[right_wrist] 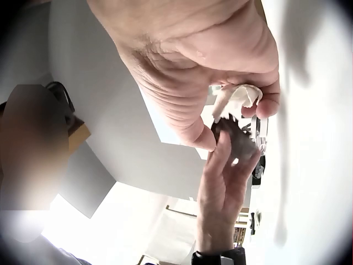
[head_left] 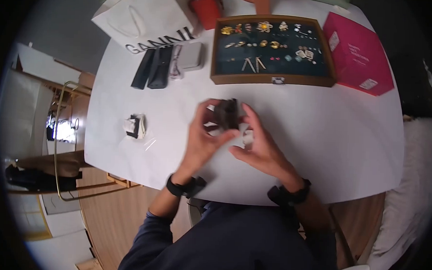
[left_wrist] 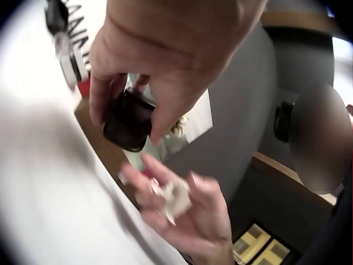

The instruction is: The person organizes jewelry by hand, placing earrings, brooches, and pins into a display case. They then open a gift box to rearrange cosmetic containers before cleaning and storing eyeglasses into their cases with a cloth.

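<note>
Over the middle of the white table [head_left: 350, 155], my left hand [head_left: 201, 141] grips a glossy dark brown hair claw clip [left_wrist: 128, 122] between thumb and fingers. A toothed edge of the clip shows in the right wrist view. Facing it from the right is my right hand [head_left: 266, 154], its fingers curled around a small crumpled white cloth [right_wrist: 238, 99]. In the left wrist view the cloth lies against the palm and fingers. The clip sits close to the right fingertips, and motion blurs both hands in the head view.
A wood-framed jewellery case [head_left: 247, 80] stands at the back, beside a pink box [head_left: 359, 59]. Back left are a white paper bag [head_left: 139, 16], a red box [head_left: 205, 10], dark slim cases [head_left: 160, 67] and a grey case [head_left: 191, 56]. A black-and-white fabric bundle [head_left: 136, 125] lies left.
</note>
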`<state>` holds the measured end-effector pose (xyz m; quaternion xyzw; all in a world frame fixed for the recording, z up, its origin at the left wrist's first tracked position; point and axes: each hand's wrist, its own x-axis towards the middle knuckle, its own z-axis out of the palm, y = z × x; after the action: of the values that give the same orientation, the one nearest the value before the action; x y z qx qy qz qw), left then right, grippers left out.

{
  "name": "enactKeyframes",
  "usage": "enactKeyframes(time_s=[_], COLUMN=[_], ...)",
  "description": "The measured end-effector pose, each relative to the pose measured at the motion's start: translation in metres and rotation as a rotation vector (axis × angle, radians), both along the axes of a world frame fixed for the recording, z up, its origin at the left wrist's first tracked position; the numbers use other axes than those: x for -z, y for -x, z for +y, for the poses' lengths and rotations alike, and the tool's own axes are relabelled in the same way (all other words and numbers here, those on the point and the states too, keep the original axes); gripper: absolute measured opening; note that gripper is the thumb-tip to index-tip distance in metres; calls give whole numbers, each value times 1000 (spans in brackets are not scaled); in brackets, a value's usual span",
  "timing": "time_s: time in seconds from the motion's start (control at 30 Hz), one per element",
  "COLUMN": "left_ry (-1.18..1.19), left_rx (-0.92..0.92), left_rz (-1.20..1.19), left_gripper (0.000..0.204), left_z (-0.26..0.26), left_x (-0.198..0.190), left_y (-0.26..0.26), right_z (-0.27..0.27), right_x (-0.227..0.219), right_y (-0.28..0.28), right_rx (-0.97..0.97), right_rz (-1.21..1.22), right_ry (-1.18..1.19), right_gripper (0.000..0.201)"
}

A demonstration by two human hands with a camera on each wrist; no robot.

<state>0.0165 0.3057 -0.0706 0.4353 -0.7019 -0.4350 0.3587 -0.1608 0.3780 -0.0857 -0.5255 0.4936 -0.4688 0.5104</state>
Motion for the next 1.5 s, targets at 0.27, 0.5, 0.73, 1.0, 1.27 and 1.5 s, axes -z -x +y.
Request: enactKeyframes(time_s=[0.27, 0.5, 0.73, 1.0, 1.27, 1.5], left_ry=[515, -88, -315, 655, 673, 263], left_rx=[189, -66, 34, 66, 224, 131], left_rz=[-275, 66, 343, -467, -416, -122], left_gripper=[36, 38, 42, 35, 19, 13], left_z=[4, -7, 10, -2, 1, -17], left_x=[4, -13, -6, -8, -6, -12], left_y=[25, 20, 33, 17, 25, -5], right_z=[10, 18, 14, 14, 15, 24], right_x=[14, 19, 4, 12, -3, -8], right_y=[20, 26, 16, 27, 23, 51], right_rx=[120, 161, 280, 312, 265, 333], right_rz=[-66, 51, 373, 517, 664, 999], right_ry=[52, 132, 282, 313, 308, 199], right_gripper=[66, 64, 67, 55, 57, 56])
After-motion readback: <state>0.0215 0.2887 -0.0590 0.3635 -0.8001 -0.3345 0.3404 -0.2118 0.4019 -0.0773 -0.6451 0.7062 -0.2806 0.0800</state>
